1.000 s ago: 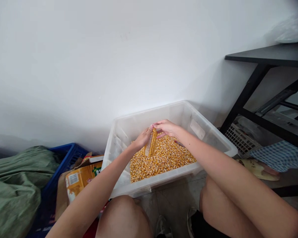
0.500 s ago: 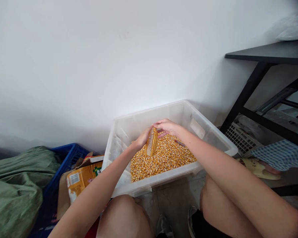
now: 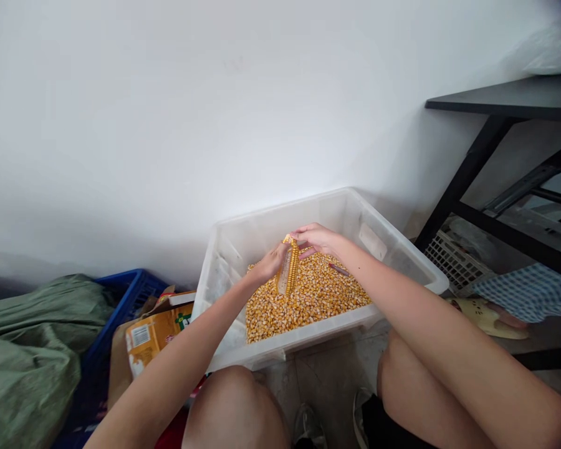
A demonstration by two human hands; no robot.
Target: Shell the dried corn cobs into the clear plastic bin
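Note:
An ear of corn (image 3: 288,269) is held tilted over a heap of loose yellow kernels (image 3: 299,312) in a translucent white plastic bin (image 3: 280,350). Part of the ear is stripped to pale cob, while rows of kernels remain along its right side. My left hand (image 3: 273,260) is closed round its left side. At the ear's upper end, my right hand (image 3: 314,238) has its fingers bent against the kernels; its fingertips are partly hidden. A thin brownish stick-like tool (image 3: 339,270) lies on the kernels to the right, partly behind my right forearm.
A cardboard box with an orange package (image 3: 152,340) stands left of the bin, beside a blue crate (image 3: 131,296) and a green sack (image 3: 28,349). To the right are a black-framed table (image 3: 505,103), a white basket (image 3: 458,262) and a yellow slipper (image 3: 484,317). A wall rises behind.
My left hand has slid slightly down the ear, baring more of its top end. My right hand stays at the upper end with its fingers shifted slightly.

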